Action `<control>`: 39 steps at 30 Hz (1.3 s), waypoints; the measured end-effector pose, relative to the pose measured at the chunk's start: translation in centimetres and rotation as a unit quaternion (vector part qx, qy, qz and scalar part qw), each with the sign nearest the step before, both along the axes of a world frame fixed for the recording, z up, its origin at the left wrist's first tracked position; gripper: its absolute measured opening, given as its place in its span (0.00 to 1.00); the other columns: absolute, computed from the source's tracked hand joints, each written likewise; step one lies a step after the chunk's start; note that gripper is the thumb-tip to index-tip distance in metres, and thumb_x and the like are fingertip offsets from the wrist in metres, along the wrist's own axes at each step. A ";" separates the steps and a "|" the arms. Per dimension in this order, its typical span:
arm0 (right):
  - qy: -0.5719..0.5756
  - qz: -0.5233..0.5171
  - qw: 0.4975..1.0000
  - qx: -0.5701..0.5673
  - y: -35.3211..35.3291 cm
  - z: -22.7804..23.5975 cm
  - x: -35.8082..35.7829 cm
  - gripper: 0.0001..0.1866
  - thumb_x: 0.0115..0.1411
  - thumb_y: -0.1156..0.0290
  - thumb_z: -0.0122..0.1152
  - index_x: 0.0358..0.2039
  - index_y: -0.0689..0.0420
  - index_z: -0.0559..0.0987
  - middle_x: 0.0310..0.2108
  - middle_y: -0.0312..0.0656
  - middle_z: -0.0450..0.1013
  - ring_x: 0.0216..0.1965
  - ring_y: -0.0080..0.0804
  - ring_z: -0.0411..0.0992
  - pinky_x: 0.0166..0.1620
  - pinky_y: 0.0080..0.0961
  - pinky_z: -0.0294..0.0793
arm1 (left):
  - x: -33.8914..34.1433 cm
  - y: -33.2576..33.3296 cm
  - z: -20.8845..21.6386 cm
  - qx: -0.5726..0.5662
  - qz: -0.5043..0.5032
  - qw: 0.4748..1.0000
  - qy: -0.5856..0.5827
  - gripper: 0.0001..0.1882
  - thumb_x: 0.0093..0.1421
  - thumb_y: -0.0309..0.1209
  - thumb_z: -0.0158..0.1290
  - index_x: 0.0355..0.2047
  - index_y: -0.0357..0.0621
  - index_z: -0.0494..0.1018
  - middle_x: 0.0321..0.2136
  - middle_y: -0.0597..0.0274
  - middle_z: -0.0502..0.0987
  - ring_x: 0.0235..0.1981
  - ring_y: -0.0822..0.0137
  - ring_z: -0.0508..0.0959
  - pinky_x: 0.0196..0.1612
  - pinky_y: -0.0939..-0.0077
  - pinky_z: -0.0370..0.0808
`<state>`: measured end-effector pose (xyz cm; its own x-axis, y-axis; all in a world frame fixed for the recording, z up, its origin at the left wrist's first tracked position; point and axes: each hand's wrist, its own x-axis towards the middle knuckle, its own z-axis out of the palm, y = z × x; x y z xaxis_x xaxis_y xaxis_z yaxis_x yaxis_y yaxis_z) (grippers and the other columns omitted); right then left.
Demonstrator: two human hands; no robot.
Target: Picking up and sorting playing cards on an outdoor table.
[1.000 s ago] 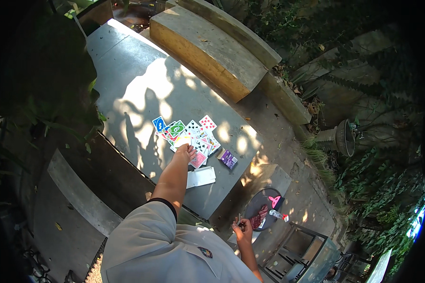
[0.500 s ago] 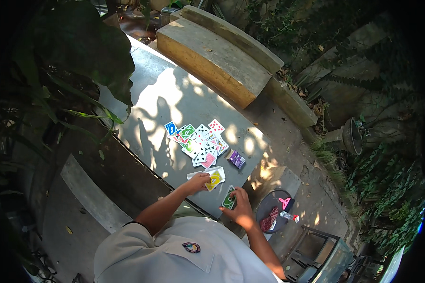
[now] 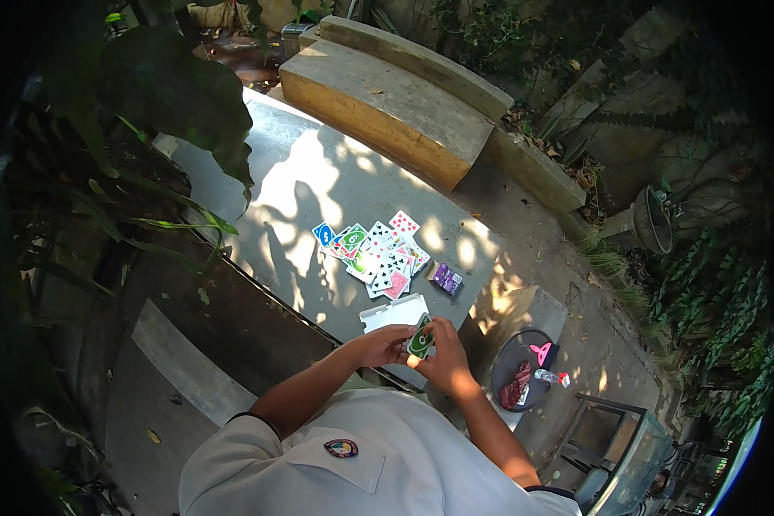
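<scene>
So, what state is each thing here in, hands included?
Green card: held, face up.
Right hand: closed on the green card.
Left hand: curled by the green card, firmness of grip unclear.
Loose cards: spread, overlapping, mostly face up.
White box: lying on the table.
Purple box: on the table, open or shut unclear.
Tray: loaded.
Bottle: capped.

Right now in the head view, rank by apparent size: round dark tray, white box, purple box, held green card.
1. Round dark tray
2. White box
3. Purple box and green card: too alike to rank; the right hand partly covers the card.
</scene>
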<state>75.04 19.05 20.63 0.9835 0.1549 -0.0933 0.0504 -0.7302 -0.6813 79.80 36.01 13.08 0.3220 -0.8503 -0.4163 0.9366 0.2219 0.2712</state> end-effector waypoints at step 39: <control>0.140 -0.175 0.970 0.098 -6.0 -3.2 -3.6 0.28 0.37 0.67 0.74 0.34 0.58 0.64 0.43 0.49 0.63 0.48 0.46 0.64 0.48 0.33 0.65 | 18.2 4.1 -17.9 0.732 0.065 0.609 -0.299 0.31 0.43 0.38 0.65 0.47 0.46 0.67 0.45 0.53 0.71 0.48 0.56 0.72 0.49 0.64 0.70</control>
